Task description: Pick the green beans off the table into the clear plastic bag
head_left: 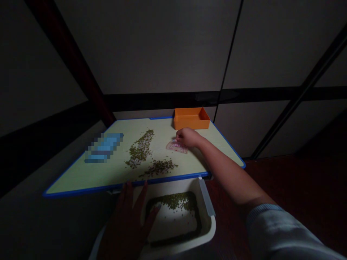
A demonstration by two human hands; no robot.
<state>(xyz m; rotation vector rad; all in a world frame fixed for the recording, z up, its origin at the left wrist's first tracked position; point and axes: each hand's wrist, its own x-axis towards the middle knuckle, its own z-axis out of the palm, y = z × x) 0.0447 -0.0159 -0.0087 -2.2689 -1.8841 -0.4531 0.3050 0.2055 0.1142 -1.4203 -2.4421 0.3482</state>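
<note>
My right hand (187,137) is closed over the upper edge of a clear, pinkish protractor (177,147), low over the table top. Left of it, small green beans, perhaps mung beans, lie in two spreads: a long far pile (142,146) and a nearer pile (159,167) by the front edge. My left hand (132,209), in deep shadow, has its fingers spread, with the tips at the table's front edge and the thumb over a white tub (210,231). More green beans (179,201) lie inside the tub, mostly toward its far side.
The pale folding table (89,180) has a blue rim. An orange box (191,121) with low sides stands at its back right. A blurred-out blue object (104,147) lies on the left. Behind the table is a panelled wall or cupboard (162,47); a dark red floor shows at right.
</note>
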